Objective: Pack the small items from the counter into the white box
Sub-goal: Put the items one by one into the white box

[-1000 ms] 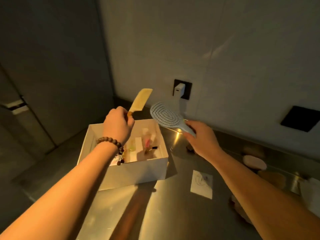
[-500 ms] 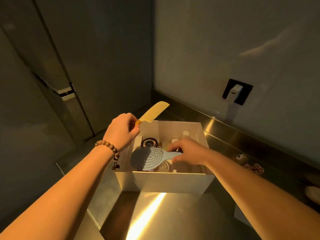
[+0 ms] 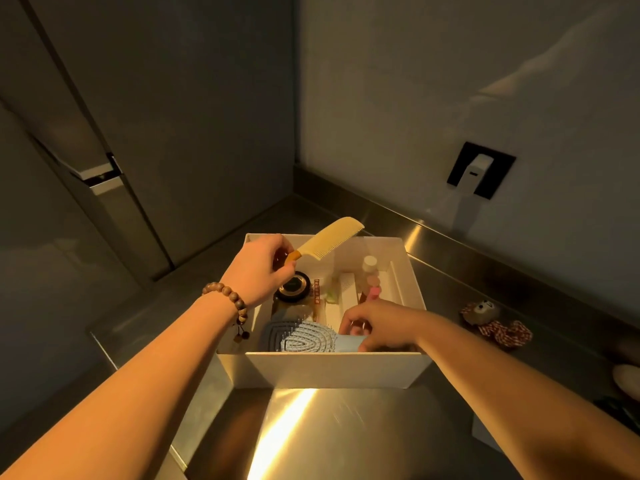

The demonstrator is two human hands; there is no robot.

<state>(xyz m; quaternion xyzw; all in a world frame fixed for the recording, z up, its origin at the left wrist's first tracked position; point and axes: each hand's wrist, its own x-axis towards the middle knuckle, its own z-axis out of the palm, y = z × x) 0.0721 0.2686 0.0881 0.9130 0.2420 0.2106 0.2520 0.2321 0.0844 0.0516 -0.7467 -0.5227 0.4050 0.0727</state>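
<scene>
My comb [image 3: 327,242] is pale yellow with an orange handle, the brush [image 3: 299,336] light blue, the box [image 3: 329,370] white, my wrist beads [image 3: 228,296] brown, the table [image 3: 346,434] shiny steel-grey.

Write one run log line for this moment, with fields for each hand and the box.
left hand: holds yellow comb above white box | right hand: on blue hairbrush handle, inside box
</scene>
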